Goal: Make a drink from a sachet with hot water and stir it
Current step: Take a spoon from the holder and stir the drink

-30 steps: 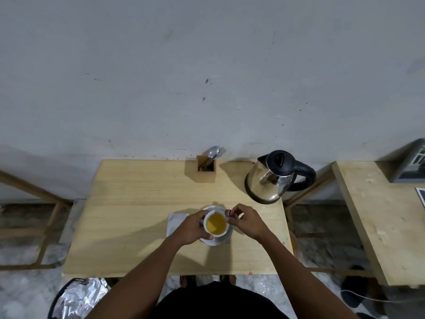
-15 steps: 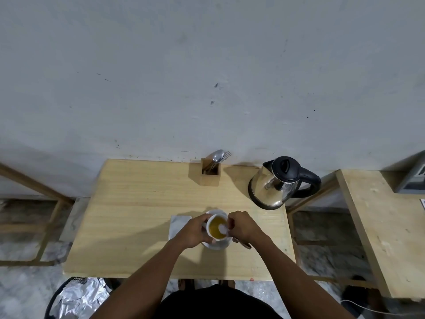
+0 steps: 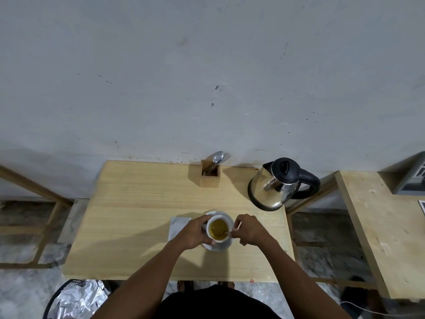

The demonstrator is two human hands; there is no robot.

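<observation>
Cup (image 3: pixel 219 230) w/ amber drink on saucer (image 3: pixel 226 244), near table (image 3: pixel 138 215) front edge. L hand (image 3: pixel 195 233) wrapped round cup to steady it vs stirring. R hand (image 3: pixel 249 230) pinches spoon (image 3: pixel 227 233), tip in liquid. Kettle (image 3: pixel 276 184) parked behind-right of cup, clear of elbows.

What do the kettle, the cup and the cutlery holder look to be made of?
Kettle: polished metal body with mirror reflections, black lid and handle, likely plastic. Cup: white and smooth, probably glazed ceramic. Cutlery holder: pale unpainted wood, like the table.
</observation>
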